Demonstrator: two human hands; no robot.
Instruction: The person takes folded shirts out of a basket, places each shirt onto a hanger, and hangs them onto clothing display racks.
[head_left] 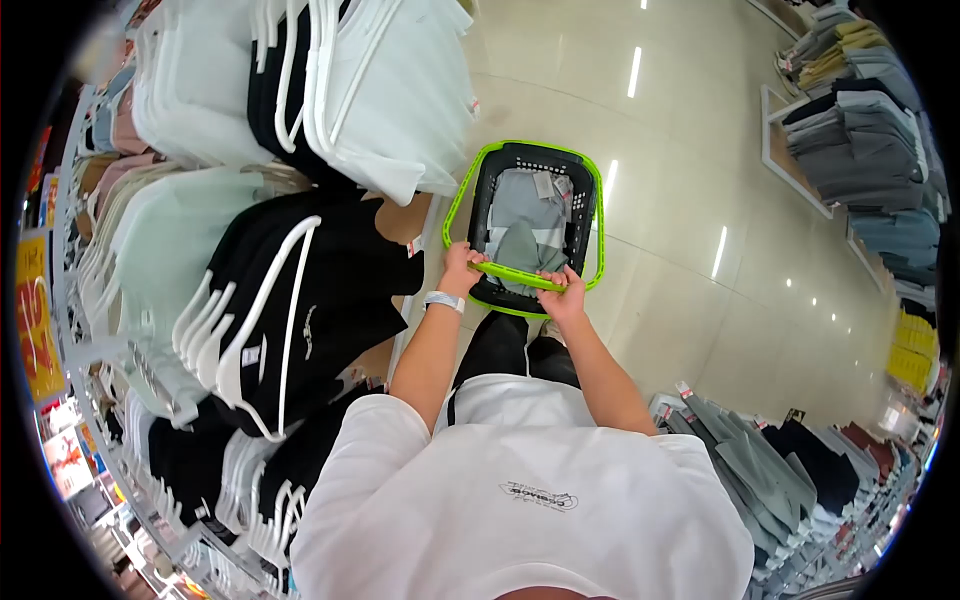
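A dark shopping basket [482,205] with a bright green rim and handle is in front of my legs. Folded grey clothing [527,200] with a white tag lies inside it. My left hand [461,268], with a light band on the wrist, is closed on the left part of the green handle [515,274]. The right part of that handle is in my right hand [564,291], its fingers curled round it.
At the left, racks hold black shirts [350,270] and white shirts [400,90] on white hangers. Folded clothes [860,150] are stacked on a low display at the upper right. More grey garments [745,460] hang at the lower right.
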